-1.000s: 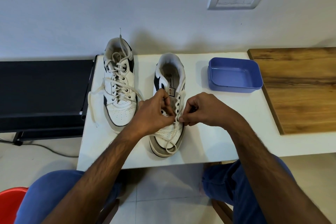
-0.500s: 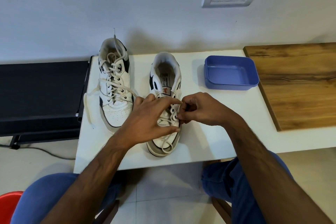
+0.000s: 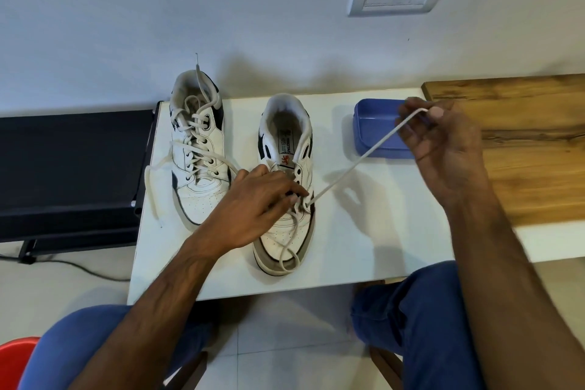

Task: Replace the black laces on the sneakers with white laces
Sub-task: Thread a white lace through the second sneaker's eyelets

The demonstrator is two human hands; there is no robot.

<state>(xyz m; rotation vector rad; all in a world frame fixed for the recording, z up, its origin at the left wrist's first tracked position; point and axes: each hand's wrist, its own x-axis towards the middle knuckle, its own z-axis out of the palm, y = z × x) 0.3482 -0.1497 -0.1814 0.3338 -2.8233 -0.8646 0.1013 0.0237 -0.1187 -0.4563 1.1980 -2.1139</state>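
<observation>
Right sneaker (image 3: 286, 187), mid-counter (image 3: 364, 247): left hand (image 3: 253, 212) presses its eyelets, apparently gripping nothing. Right hand (image 3: 443, 142) pinches white lace (image 3: 364, 157), drawn taut toward the far-right edge. Risk: overpulling leaves uneven ends. Tongue label (image 3: 286, 149): red emblem, text illegible.

Sneakers (image 3: 286, 187) smooth white leather; lace (image 3: 357, 161) woven cloth; tray (image 3: 376, 133) glossy blue plastic; board (image 3: 531, 149) grained wood.
</observation>
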